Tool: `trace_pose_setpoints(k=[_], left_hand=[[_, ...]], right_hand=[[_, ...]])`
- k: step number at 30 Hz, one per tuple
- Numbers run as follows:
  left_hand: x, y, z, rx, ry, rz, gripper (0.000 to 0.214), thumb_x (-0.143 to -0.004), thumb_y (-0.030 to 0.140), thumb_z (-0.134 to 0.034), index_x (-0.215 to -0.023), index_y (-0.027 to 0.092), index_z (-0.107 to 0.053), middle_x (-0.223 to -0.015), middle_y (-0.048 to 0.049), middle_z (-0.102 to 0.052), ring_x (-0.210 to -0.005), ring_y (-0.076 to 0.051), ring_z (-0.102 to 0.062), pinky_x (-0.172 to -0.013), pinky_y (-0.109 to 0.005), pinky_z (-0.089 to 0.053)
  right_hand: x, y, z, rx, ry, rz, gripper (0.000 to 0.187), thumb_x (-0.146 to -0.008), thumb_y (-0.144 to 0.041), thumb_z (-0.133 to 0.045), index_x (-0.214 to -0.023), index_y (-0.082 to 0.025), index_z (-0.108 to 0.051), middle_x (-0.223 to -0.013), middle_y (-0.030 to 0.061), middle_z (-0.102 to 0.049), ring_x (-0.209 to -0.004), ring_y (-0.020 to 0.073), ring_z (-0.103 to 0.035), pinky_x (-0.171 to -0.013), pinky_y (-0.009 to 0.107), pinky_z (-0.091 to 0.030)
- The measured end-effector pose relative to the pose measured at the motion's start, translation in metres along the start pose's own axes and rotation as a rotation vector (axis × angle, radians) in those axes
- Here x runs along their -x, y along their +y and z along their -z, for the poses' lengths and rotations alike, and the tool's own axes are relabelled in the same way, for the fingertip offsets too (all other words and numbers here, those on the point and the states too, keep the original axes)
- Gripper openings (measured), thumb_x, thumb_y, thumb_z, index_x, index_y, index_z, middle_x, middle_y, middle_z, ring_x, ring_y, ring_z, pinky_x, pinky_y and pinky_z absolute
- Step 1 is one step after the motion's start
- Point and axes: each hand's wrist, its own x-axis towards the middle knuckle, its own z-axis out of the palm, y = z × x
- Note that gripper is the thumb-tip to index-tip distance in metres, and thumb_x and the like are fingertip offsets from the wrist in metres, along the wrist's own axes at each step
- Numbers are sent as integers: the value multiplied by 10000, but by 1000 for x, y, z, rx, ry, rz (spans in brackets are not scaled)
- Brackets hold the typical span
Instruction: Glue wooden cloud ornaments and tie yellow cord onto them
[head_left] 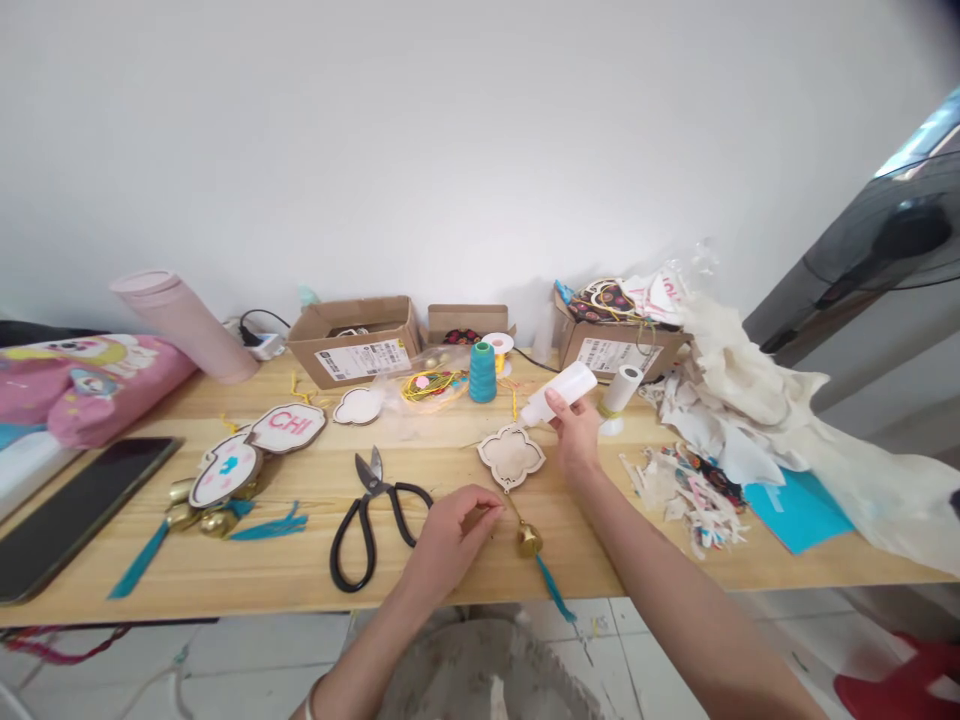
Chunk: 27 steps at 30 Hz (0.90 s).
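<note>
Mid-tabletop (pixel 300 560), right hand (pixel 576 440) fingers wrap glue bottle (pixel 561 392), nozzle tilted at wooden ornament (pixel 511 456) lying flat. Left hand (pixel 448 535) fingers pinch cord (pixel 516 508) by bell (pixel 529 540). Bottle probably light, squeezy: grip mid-body. Ornament thin, likely brittle: hold edges.

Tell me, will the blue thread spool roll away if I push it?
Probably not: the blue thread spool stands upright on its wider bottom, so a push should slide or tip it. Once tipped, its cone shape would likely roll in a curve. Being wound thread, it is probably light.
</note>
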Motion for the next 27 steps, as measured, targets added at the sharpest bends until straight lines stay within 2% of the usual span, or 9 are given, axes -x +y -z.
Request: trace_pose_setpoints(k=[5,9,14,20,23,27], left_hand=[[1,-1,1,1,-32,-33,88,-782,202,-497,-751,178,-576,-764,-7,-629,-734,-129,-576,-691,-255,-465],[3,-2,2,-23,-56,-131,127,-794,192,-482,-780,187,-608,-803,-20,-625,-760,-134,-575,-700,-259,-468],[6,-3,-2,-138,-51,-241,145,-807,190,-471,-785,189,-614,-849,-41,-625,-813,-153,-573,-742,-287,-478],[1,-15,-15,-352,-35,-455,153,-813,195,-467,-727,167,-591,-1155,-89,-555,-1104,-214,-463,-914,-399,-418],[0,-20,-19,-418,-62,-481,154,-816,190,-458,-724,153,-575,-1200,-118,-524,-1150,-228,-435,-921,-410,-415],[-1,-20,-20,-483,-140,-448,143,-820,197,-457,-719,143,-542,-1231,-149,-495,-1175,-234,-415,-939,-423,-396]], right_hand=[[0,-7,5,135,-176,86,331,-483,-343,-734,-716,-141,-612,-693,34,-653,-634,165,-597,-595,298,-484],[8,-13,5,278,-282,127,338,-472,-325,-736,-736,-152,-615,-715,40,-665,-657,187,-608,-589,308,-489],[11,-8,6,430,-304,237,337,-513,-297,-719,-793,-138,-621,-761,55,-663,-665,188,-604,-603,309,-489],[10,-8,8,449,-280,303,239,-542,-298,-706,-707,-152,-613,-719,29,-657,-636,175,-600,-573,289,-485],[12,-12,6,504,-270,333,252,-524,-303,-717,-696,-149,-616,-697,27,-646,-618,171,-587,-562,289,-477],[14,-14,5,551,-250,363,293,-531,-331,-716,-735,-143,-623,-691,33,-639,-596,164,-569,-556,288,-468]])
